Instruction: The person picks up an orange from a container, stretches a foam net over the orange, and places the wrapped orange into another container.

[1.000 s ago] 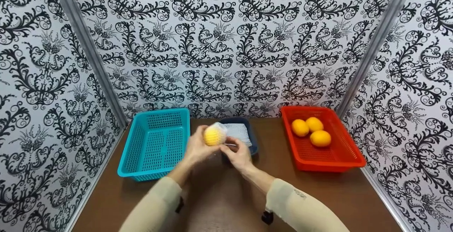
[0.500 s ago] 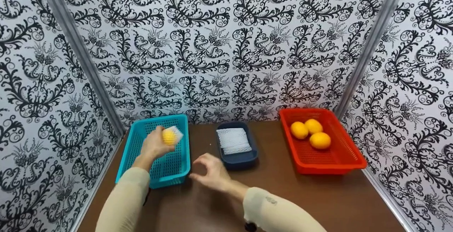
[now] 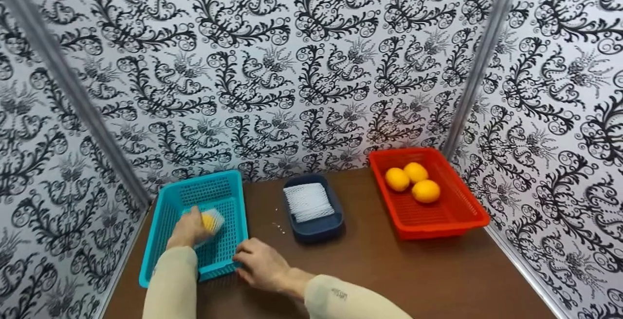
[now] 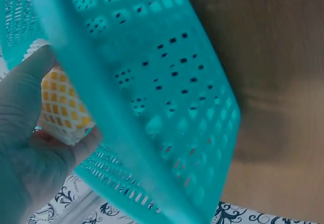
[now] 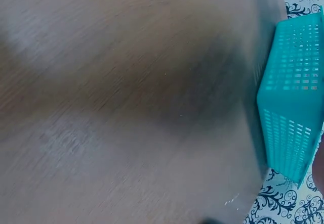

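My left hand [image 3: 189, 229] is inside the teal basket [image 3: 245, 216], low over its floor. It grips a round yellow fruit [image 4: 61, 97] in a white foam net sleeve, thumb on one side and fingers on the other in the left wrist view. My right hand [image 3: 265, 264] is at the basket's near right corner, with bent fingers at the rim and the thumb below. Only a sliver of this hand shows at the edge of the right wrist view, beside the basket wall [image 5: 291, 102].
A dark blue tray [image 3: 319, 229] holds a stack of white foam nets [image 3: 307, 202]. At the right, a red basket [image 3: 428, 226] contains three yellow fruits [image 3: 426, 191]. Small white bits lie on the brown table [image 3: 360, 255]; patterned walls [image 3: 292, 65] enclose it.
Both hands have parted at the middle. The left hand has carried the netted fruit left and down into the teal basket; the right hand has moved left to the basket's corner. The view has shifted.
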`<state>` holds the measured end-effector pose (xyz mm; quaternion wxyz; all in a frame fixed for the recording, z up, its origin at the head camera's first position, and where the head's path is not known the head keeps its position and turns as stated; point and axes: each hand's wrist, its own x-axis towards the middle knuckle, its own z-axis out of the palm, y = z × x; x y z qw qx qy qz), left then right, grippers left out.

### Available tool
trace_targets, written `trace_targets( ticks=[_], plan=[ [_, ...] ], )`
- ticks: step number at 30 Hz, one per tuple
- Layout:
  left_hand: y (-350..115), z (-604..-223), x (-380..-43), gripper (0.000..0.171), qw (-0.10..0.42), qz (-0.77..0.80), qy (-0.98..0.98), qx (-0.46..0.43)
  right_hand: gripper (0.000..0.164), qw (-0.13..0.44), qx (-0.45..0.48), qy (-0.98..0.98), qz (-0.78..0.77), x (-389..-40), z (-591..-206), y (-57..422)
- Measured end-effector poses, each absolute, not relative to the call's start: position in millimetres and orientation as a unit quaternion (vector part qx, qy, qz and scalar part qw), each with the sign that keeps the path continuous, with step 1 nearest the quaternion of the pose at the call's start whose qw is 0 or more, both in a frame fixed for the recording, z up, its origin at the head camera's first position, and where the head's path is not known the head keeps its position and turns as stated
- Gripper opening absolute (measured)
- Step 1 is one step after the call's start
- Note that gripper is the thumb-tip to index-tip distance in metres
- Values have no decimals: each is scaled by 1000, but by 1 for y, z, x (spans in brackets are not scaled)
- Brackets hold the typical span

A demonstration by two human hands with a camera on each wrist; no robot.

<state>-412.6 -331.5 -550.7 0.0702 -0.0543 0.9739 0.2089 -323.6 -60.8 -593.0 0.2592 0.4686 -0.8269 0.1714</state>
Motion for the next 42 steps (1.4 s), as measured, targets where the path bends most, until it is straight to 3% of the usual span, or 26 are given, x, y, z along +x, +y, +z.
trace_targets(
  ticks=[4, 8, 18, 30, 36, 42],
  plan=[
    [-331, -558, -400, 99, 99, 219, 969, -58, 12, 267, 480, -823, 149, -319, -600, -63],
    [-334, -566, -396, 94, 97, 226, 968, -57, 10, 292, 489, -811, 131, -316, -603, -61],
    [-339, -568, -402, 90, 50, 215, 974, -53, 14, 294, 489, -811, 128, -311, -603, -49],
    [-337, -532, -391, 66, 10, 220, 975, -26, 19, 296, 472, -813, 171, -313, -574, -28],
    [-323, -514, -380, 54, -12, 219, 976, 12, 20, 268, 439, -838, 183, -322, -546, -15],
    [-300, -512, -369, 57, -1, 239, 970, 36, 29, 178, 392, -879, 206, -326, -531, 20]
  ],
)
